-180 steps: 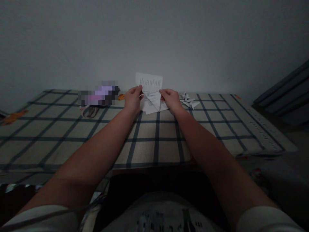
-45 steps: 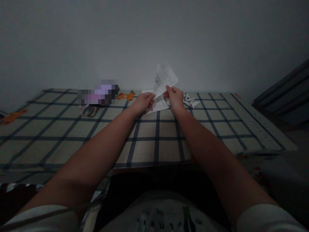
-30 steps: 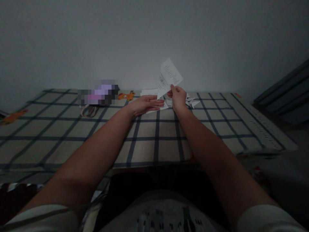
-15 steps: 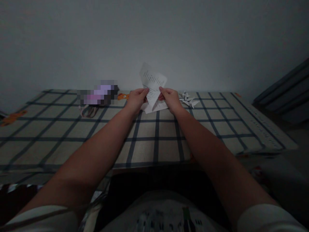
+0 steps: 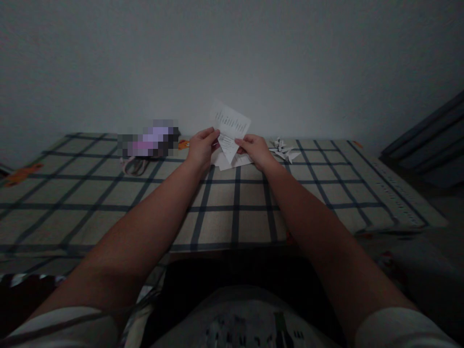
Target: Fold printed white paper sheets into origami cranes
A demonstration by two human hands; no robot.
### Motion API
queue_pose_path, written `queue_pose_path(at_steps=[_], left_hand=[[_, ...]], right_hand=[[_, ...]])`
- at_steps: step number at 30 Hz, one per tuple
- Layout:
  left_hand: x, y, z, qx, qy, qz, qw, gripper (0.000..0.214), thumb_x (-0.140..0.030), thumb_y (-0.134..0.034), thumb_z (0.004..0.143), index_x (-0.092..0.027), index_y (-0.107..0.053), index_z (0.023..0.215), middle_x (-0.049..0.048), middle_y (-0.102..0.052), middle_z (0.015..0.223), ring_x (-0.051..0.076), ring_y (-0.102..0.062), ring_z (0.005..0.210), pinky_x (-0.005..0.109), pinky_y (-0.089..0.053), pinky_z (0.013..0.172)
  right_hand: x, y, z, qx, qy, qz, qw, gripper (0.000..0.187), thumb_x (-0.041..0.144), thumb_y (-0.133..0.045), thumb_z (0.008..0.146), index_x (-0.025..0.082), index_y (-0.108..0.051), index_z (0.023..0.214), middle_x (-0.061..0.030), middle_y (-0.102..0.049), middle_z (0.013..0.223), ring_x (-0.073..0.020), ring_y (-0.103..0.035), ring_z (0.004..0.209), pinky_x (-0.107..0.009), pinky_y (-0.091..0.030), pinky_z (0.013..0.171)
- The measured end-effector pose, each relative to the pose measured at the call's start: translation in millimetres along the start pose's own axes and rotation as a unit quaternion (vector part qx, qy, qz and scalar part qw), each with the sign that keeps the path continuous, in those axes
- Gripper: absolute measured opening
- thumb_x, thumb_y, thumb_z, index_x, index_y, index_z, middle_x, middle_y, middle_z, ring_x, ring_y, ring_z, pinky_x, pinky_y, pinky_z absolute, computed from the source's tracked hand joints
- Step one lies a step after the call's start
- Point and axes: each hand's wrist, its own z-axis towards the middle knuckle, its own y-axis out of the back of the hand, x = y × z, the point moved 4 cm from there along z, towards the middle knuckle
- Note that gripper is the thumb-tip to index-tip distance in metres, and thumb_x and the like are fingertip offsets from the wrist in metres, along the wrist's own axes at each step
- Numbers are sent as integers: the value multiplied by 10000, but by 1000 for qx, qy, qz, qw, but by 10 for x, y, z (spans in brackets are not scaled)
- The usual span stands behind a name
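Note:
A sheet of printed paper, partly folded to a point at its lower end, is held up over the far side of the table. My left hand pinches its left edge between thumb and fingers. On the opposite edge, my right hand grips it the same way. Below and behind the sheet lies more white paper, partly hidden by it. Just right of my right hand rest several folded paper pieces with pointed tips.
A checked cloth covers the table, which meets a plain wall. At the back left sits a blurred-out purple item, with a looped strap before it. Grey folded fabric hangs at the right.
The sheet has tipped and flattened, its upper part now spread wider and slightly lower. My left hand has shifted a little left and turned; my right thumb sits lower on the edge.

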Motion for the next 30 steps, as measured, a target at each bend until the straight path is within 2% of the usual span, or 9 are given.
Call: queue_pose_path(at_steps=[3, 8, 11, 13, 17, 20, 27, 30], left_hand=[[34, 55, 51, -36, 0, -11, 999, 215, -357, -779, 790, -167, -688, 838, 51, -745, 834, 150, -697, 746, 264, -572, 712], [19, 101, 78, -85, -17, -31, 996, 221, -216, -825, 706, -176, -676, 865, 31, -739, 852, 133, -692, 753, 229, -549, 686], [10, 116, 88, -82, -18, -26, 996, 207, -305, -806, 749, -174, -676, 844, 47, -730, 839, 145, -685, 754, 233, -543, 658], [11, 144, 90, -100, -23, -10, 995, 229, -366, -788, 772, -179, -668, 827, 49, -719, 821, 161, -689, 771, 243, -538, 647], [3, 188, 87, -139, -45, 9, 989, 255, -360, -809, 746, -194, -660, 870, 40, -719, 880, 167, -697, 830, 253, -544, 690], [-3, 186, 97, -126, -46, 13, 991, 318, -366, -835, 729, -199, -664, 939, 55, -727, 961, 164, -698, 863, 257, -552, 725], [-25, 193, 105, -100, -54, 32, 993, 425, -566, -760, 799, -211, -645, 1003, 71, -731, 997, 188, -701, 961, 274, -561, 763], [-16, 126, 71, -65, -13, 34, 997, 445, -632, -706, 829, -230, -653, 1011, 79, -749, 1000, 207, -708, 973, 290, -571, 755]], right_hand=[[33, -28, -25, 9, -8, -13, 1000, 197, 229, -718, 846, 154, -638, 683, 20, -634, 591, -78, -549, 526, -215, -451, 571], [32, -24, -25, 23, -19, -24, 999, 178, 203, -706, 859, 151, -640, 702, 21, -645, 615, -75, -558, 544, -210, -460, 583], [7, -29, -13, 35, -19, -22, 999, 202, 214, -711, 862, 153, -627, 689, 22, -637, 593, -79, -567, 537, -206, -454, 569], [-9, -46, -4, 48, -19, -24, 998, 190, 223, -714, 864, 154, -632, 707, 22, -641, 591, -83, -577, 540, -205, -451, 563], [-25, -57, 8, 54, -23, -37, 998, 159, 210, -707, 870, 152, -641, 738, 20, -650, 603, -84, -581, 547, -202, -454, 562], [-19, -36, 5, 49, -19, -41, 998, 157, 204, -707, 868, 151, -640, 737, 18, -653, 607, -81, -581, 548, -201, -464, 569], [-47, -31, 9, 43, -11, -29, 999, 198, 235, -711, 859, 169, -622, 695, 18, -652, 609, -90, -585, 560, -212, -477, 581], [-69, 5, 38, 18, -5, -34, 999, 191, 260, -708, 860, 175, -629, 709, 15, -661, 635, -94, -590, 580, -215, -483, 599]])
